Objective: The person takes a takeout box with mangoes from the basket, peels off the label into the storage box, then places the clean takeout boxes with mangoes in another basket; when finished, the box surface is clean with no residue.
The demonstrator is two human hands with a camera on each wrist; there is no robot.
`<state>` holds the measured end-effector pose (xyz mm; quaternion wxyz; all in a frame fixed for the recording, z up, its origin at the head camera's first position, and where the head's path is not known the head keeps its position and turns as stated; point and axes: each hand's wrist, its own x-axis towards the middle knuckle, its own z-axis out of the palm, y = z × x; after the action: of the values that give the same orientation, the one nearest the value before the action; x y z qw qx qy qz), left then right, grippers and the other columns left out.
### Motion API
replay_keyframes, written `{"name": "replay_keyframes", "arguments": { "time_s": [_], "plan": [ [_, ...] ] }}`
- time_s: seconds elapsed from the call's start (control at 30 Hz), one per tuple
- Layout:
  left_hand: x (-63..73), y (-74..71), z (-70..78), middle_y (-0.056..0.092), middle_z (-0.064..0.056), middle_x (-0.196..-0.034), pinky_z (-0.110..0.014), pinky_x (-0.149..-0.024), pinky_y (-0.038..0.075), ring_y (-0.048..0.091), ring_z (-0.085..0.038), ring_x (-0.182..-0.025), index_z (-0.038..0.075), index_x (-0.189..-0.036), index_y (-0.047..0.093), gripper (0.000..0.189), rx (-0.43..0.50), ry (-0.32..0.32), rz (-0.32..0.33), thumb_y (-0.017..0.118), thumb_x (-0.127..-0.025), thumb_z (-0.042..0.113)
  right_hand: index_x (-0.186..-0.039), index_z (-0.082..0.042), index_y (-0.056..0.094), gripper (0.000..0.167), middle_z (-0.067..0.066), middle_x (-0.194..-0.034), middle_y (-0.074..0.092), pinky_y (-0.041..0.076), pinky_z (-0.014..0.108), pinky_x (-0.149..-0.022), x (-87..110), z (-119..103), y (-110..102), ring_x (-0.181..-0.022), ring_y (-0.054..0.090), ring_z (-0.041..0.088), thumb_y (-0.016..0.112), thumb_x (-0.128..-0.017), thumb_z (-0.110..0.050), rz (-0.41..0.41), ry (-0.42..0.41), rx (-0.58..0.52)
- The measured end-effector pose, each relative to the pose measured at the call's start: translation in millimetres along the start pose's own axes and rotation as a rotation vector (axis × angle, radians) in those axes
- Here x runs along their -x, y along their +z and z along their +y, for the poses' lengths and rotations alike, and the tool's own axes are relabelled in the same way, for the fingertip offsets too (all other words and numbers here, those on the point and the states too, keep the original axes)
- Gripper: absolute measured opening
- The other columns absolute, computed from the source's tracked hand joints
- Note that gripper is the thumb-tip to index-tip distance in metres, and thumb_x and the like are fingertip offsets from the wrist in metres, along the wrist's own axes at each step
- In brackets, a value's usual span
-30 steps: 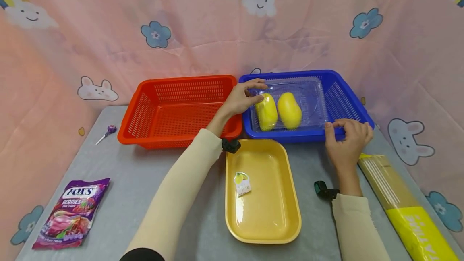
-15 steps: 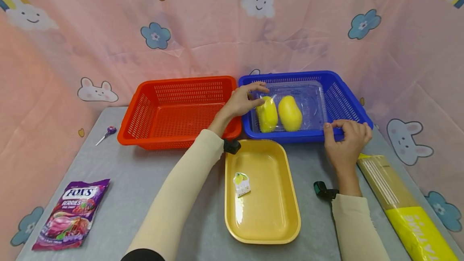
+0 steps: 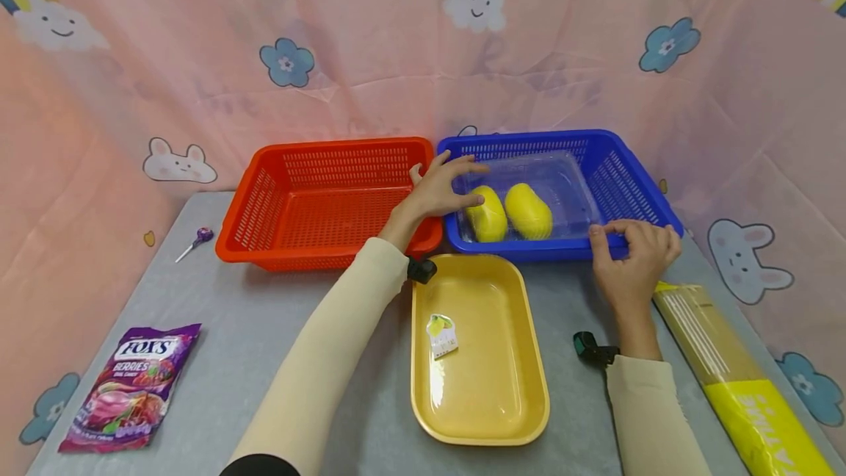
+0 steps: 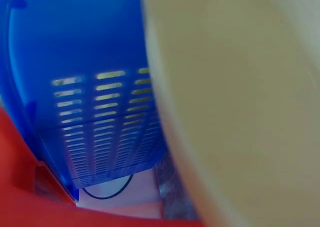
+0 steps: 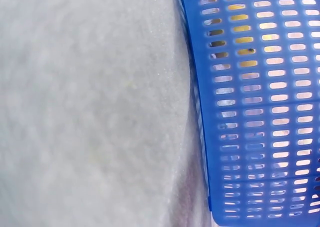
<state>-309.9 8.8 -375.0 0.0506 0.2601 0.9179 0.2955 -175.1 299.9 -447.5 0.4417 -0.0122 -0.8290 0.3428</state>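
Observation:
Two yellow mangoes [image 3: 530,211] lie in a clear plastic container [image 3: 565,189] within the blue basket [image 3: 634,175]. My left hand [image 3: 432,186] is over the basket's left end, fingers spread and thumb in front of the left mango. With thumb and index finger my right hand [image 3: 634,255] pinches the container's near right corner, just above the basket's front rim. In both wrist views only the slotted blue basket wall shows, with a little yellow behind the slots; fingers and container are hidden there.
A red basket [image 3: 228,233] stands left of the blue one. In front is a yellow tray [image 3: 485,380] bearing a lemon-picture sticker [image 3: 441,335]. A lollipop [image 3: 197,242] and purple candy bag [image 3: 128,388] lie left; a long yellow packet [image 3: 747,373] lies right.
The clear container has sunk at its far and left sides, and the mangoes have shifted slightly nearer. My left hand's fingers have spread away from it; my right hand stays in place.

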Motion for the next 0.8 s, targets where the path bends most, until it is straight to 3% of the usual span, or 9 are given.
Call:
{"name": "replay_keyframes", "arguments": {
  "time_s": [0.17, 0.53, 0.67, 0.8],
  "plan": [
    [-0.2, 0.5, -3.3, 0.044, 0.006, -0.161, -0.072, -0.119, -0.004, 0.004, -0.028, -0.161, 0.040, -0.140, 0.059, 0.048, -0.004, -0.021, -0.009, 0.069, -0.093, 0.043, -0.090, 0.008, 0.067, 0.043, 0.028, -0.095, 0.067, 0.004, 0.052, -0.125, -0.5, -1, 1, -0.109, 0.051, 0.046, 0.064, -0.095, -0.035, -0.009, -0.009, 0.006],
    [7.8, -7.1, -1.6, 0.049, 0.004, -0.158, -0.072, -0.118, 0.000, 0.004, -0.031, -0.161, 0.035, -0.141, 0.060, 0.045, 0.097, -0.029, -0.013, 0.068, -0.097, 0.039, -0.091, 0.007, 0.068, 0.043, 0.028, -0.096, 0.068, 0.004, 0.052, -0.125, 0.6, 0, 4, -0.109, 0.052, 0.045, 0.066, -0.095, -0.036, -0.020, 0.001, 0.003],
    [20.5, -22.0, 8.9, 0.046, 0.002, -0.160, -0.071, -0.118, 0.006, 0.008, -0.037, -0.160, 0.032, -0.145, 0.057, 0.045, 0.126, -0.017, -0.013, 0.061, -0.101, 0.041, -0.091, 0.007, 0.068, 0.040, 0.028, -0.097, 0.068, 0.004, 0.051, -0.126, 0.8, 1, 1, -0.110, 0.052, 0.045, 0.067, -0.095, -0.033, -0.009, 0.007, 0.002],
    [47.0, -43.4, 17.7, 0.033, 0.002, -0.167, -0.069, -0.121, 0.004, 0.006, -0.038, -0.160, 0.030, -0.150, 0.051, 0.049, 0.143, -0.016, 0.001, 0.053, -0.104, 0.045, -0.092, 0.008, 0.068, 0.038, 0.028, -0.097, 0.069, 0.003, 0.050, -0.126, 0.1, 2, -3, -0.110, 0.053, 0.045, 0.068, -0.095, -0.030, -0.003, 0.024, 0.006]
  ]
}}
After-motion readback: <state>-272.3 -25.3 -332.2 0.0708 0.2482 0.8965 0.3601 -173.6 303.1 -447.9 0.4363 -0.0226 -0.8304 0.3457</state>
